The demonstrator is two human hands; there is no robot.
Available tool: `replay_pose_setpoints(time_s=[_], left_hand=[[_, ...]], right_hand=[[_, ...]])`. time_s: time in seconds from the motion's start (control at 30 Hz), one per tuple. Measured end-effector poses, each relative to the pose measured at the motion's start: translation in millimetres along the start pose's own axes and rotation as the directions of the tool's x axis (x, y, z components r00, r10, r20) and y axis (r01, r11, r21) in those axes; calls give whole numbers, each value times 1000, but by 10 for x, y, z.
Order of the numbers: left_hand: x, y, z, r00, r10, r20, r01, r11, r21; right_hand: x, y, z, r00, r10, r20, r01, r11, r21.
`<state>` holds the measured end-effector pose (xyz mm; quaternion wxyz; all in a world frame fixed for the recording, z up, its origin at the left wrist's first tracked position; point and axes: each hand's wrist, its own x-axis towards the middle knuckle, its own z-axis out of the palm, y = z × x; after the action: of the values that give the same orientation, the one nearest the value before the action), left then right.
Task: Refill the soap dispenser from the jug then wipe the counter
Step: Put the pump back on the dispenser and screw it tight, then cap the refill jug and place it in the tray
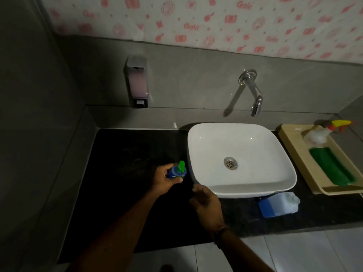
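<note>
A small blue soap dispenser with a green pump top stands on the black counter, just left of the white basin. My left hand is wrapped around its body. My right hand hovers in front of the basin's near corner, fingers loosely curled, holding nothing that I can see. The translucent jug with blue liquid lies on the counter in front of the basin, to the right of my right hand. A green cloth lies on the beige tray.
The white basin sits mid-counter under a chrome wall tap. A wall-mounted dispenser hangs at the back left. The beige tray at the right also holds a spray bottle.
</note>
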<state>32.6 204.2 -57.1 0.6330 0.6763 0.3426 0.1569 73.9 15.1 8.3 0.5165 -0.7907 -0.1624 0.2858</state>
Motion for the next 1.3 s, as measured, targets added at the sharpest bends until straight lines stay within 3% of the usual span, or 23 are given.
replay_pose_setpoints(time_s=[0.17,0.43,0.7,0.77,0.87,1.0,1.07,1.17,1.3], left_hand=[[72,-113,-23,999,-38,-19,37,998,-42],[160,-203,-173,995,32,97,-30,999,-18],[208,-262,-167,995,-40,87,40,999,-2],[168,-249,-166,998,-33,49,34,999,-34],[-25,-283,-166,993,-31,-115,23,997,-67],[-685,-539,166,936,105,-336,-69,991,116],[-1057,-553,527,957,129,-261,-95,986,140],[-1370,-435,1226,988,146,-42,-139,981,136],[-1423,-54,2114,968,200,151,-219,968,124]], right_hand=[[283,-126,296,998,48,47,-49,999,20],[338,18,389,996,80,41,-78,996,-37],[332,152,363,993,98,60,-97,995,-16],[288,150,330,994,94,61,-94,996,-1],[138,185,168,999,31,45,-31,1000,5],[-174,401,-380,999,17,-29,-18,1000,-21],[-344,528,-749,994,42,-99,-46,998,-33],[-520,676,-1366,970,64,-235,-82,994,-69],[-544,860,-2163,905,101,-412,-171,976,-136]])
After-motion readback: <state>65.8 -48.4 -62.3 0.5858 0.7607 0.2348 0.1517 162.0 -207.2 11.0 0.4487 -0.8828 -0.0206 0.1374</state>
